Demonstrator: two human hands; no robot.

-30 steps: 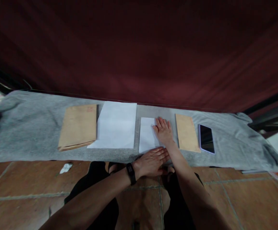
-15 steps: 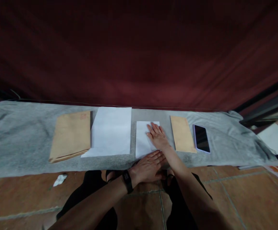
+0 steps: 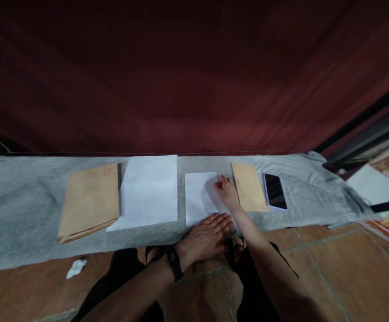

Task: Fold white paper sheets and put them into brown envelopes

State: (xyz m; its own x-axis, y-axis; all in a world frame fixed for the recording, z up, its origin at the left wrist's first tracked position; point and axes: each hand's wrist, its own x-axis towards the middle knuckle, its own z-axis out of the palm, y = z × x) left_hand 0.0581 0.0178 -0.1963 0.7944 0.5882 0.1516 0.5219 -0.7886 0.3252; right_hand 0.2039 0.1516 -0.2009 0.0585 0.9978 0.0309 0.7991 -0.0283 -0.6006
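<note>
A folded white sheet of paper (image 3: 197, 197) lies on the grey cloth in front of me. My left hand (image 3: 207, 235), a dark band on its wrist, rests flat along the sheet's near edge with fingers stretched out. At the sheet's right edge is my right hand (image 3: 227, 190), its fingers curled in and no object visible in them. Its fingertips are over or against the paper; contact is hard to make out. Just right of that hand lies a narrow brown envelope (image 3: 250, 188). Left of the folded sheet is a larger stack of white paper (image 3: 150, 192).
Large brown envelopes (image 3: 90, 201) are stacked at the left. A phone (image 3: 275, 191) in a light purple case lies at the right. The grey cloth (image 3: 23, 210) covers a narrow bench before a dark red curtain (image 3: 181, 89). A crumpled tissue (image 3: 76, 267) is on the tiled floor.
My right hand has gone from lying spread on the folded paper to curled fingers at its right edge. My left hand stays flat at the near edge. The view has shifted slightly.
</note>
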